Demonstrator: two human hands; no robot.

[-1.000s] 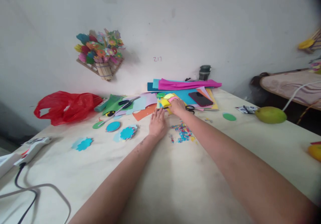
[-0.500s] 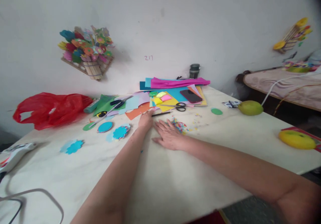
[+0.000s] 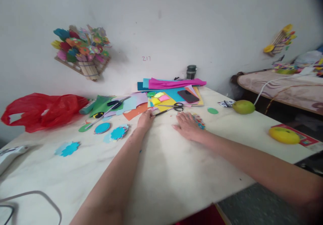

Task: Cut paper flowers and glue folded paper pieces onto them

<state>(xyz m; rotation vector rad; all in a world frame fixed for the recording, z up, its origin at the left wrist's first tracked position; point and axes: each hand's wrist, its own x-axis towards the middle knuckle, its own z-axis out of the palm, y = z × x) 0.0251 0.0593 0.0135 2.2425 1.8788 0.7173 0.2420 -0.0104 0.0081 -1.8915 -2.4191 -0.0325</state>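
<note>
My left hand [image 3: 145, 120] rests on the table with its fingers closed around the near end of a slim black pencil [image 3: 161, 112], which points right toward black-handled scissors [image 3: 178, 107]. Flat on the tabletop, fingers spread, my right hand [image 3: 188, 125] lies against a small heap of colourful paper scraps [image 3: 200, 121], partly hiding it. Left of my left hand are a blue scalloped paper cutout [image 3: 118, 133], a round blue piece [image 3: 102, 128] and another scalloped blue cutout [image 3: 70, 149].
Behind my hands lie coloured sheets [image 3: 136, 101], a phone [image 3: 188, 96] and a second pair of scissors [image 3: 118, 102]. A red plastic bag [image 3: 45, 110] sits at left. A green mango [image 3: 243, 107] and a yellow one [image 3: 284, 135] lie near the right edge.
My right hand has slid to the right across the table, pushing the scattered scraps into a tighter heap. The pencil at my left hand has turned slightly. The view has shifted a little.
</note>
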